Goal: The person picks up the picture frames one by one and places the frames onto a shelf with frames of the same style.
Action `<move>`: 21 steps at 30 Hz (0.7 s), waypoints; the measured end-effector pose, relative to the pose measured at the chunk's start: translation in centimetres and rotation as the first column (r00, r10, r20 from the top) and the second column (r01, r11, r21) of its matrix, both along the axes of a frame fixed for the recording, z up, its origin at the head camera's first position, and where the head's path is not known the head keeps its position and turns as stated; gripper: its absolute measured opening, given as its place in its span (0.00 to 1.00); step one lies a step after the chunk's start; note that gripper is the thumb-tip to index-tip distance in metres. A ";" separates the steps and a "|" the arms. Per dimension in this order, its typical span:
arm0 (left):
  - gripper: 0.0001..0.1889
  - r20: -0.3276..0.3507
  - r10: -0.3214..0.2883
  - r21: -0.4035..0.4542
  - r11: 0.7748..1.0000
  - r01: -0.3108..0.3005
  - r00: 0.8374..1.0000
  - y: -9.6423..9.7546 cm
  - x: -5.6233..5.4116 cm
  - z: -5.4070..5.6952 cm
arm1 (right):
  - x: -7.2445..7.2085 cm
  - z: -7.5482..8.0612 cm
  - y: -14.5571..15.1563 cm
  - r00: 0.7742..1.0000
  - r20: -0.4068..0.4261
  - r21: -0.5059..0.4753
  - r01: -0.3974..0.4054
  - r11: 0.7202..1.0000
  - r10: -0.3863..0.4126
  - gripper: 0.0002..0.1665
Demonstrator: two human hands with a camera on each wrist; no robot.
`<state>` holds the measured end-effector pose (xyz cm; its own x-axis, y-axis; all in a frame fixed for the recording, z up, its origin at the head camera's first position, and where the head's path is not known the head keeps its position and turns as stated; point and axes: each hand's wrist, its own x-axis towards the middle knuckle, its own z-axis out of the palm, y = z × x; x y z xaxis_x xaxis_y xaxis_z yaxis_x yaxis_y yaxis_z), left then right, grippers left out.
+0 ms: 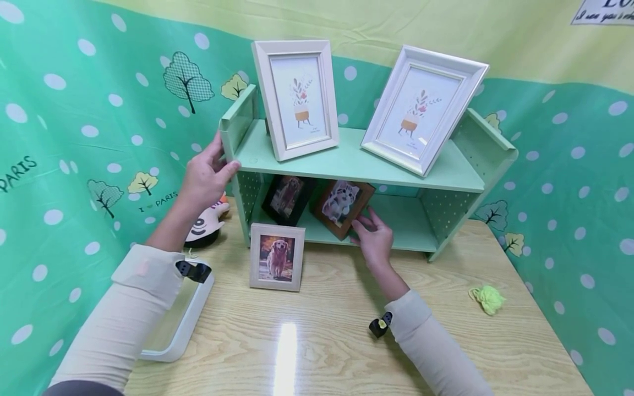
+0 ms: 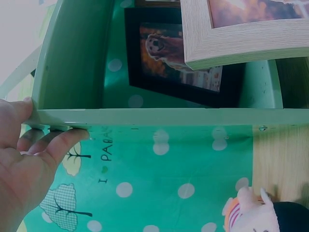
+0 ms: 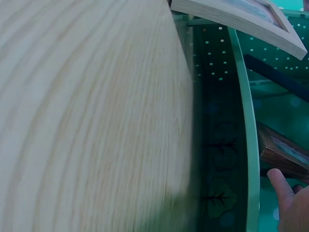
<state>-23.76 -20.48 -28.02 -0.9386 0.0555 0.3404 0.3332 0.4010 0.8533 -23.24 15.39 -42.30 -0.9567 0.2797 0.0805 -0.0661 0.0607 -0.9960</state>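
My left hand (image 1: 207,173) grips the upper left side of a pale green two-tier shelf (image 1: 297,169), thumb on one side of the panel and fingers on the other. In the lower tier my right hand (image 1: 373,239) holds a brown picture frame (image 1: 364,197) with a kitten photo by its lower right edge. The frame leans at a tilt; the right wrist view shows a fingertip at its corner. Left of it leans a black picture frame (image 1: 272,204) with a dog photo. A light wood-look frame (image 1: 255,258) with another dog photo stands before the shelf's left part.
Two larger pale frames, one on the left (image 1: 272,104) and one on the right (image 1: 388,113), stand on the upper tier. A plush toy (image 1: 210,223) and a white-rimmed tray (image 1: 200,308) are at the left. Green yarn (image 1: 489,300) lies on the wooden table (image 1: 337,341) at the right.
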 end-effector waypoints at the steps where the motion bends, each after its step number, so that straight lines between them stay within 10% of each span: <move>1: 0.40 0.000 0.001 0.001 1.000 -0.001 1.000 0.0 0.0 0.0 | 0.1 0.0 0.1 1.000 -0.002 0.005 -0.002 1.000 0.002 0.39; 21: 0.40 -0.012 -0.002 0.004 1.000 0.002 1.000 0.0 -0.1 -0.1 | 2.7 0.0 -0.1 0.994 -0.025 0.087 -0.105 0.991 0.108 0.36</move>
<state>-23.85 -20.48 -28.15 -0.9345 0.0562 0.3515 0.3439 0.3966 0.8511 -20.57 15.29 -42.26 -0.9775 0.1672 0.1289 -0.1065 0.1367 -0.9849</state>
